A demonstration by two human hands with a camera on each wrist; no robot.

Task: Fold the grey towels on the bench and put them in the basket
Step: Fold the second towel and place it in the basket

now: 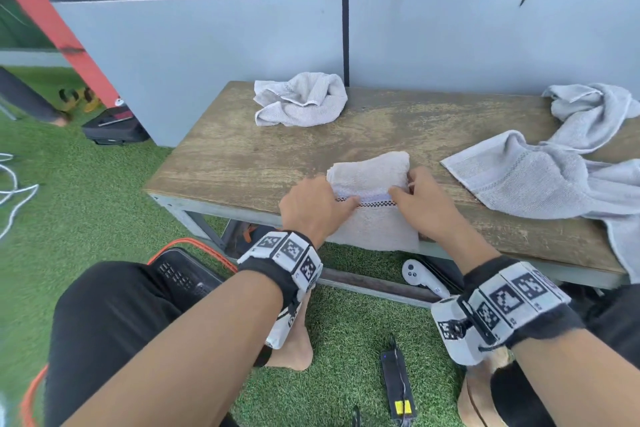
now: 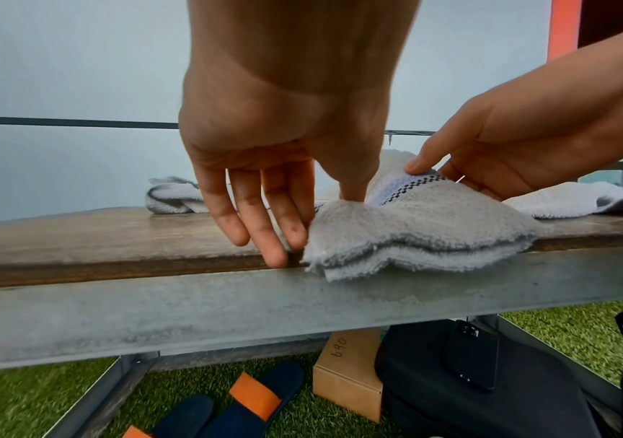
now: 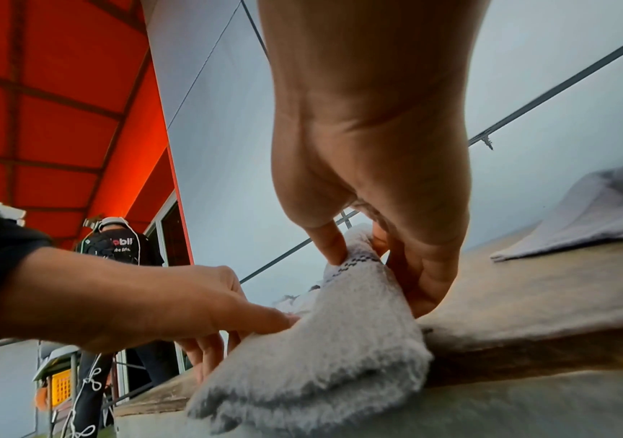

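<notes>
A folded grey towel (image 1: 374,170) with a black checkered band lies at the front edge of the wooden bench (image 1: 259,156), its near end hanging over the edge. My left hand (image 1: 332,208) pinches its left side, thumb on the band and fingers at the edge, as the left wrist view shows (image 2: 314,216). My right hand (image 1: 405,189) pinches the raised fold at the band on the right side (image 3: 369,257). The towel (image 2: 414,225) shows several layers at its front edge. A black basket (image 1: 180,270) with an orange rim stands on the grass by my left knee, partly hidden.
A crumpled grey towel (image 1: 301,100) lies at the bench's back. More grey towels (image 1: 554,177) are spread over its right end. Under the bench are a white controller (image 1: 422,276), slippers (image 2: 246,409), a cardboard box (image 2: 347,379) and a black bag (image 2: 489,385). A person (image 3: 115,246) stands far off.
</notes>
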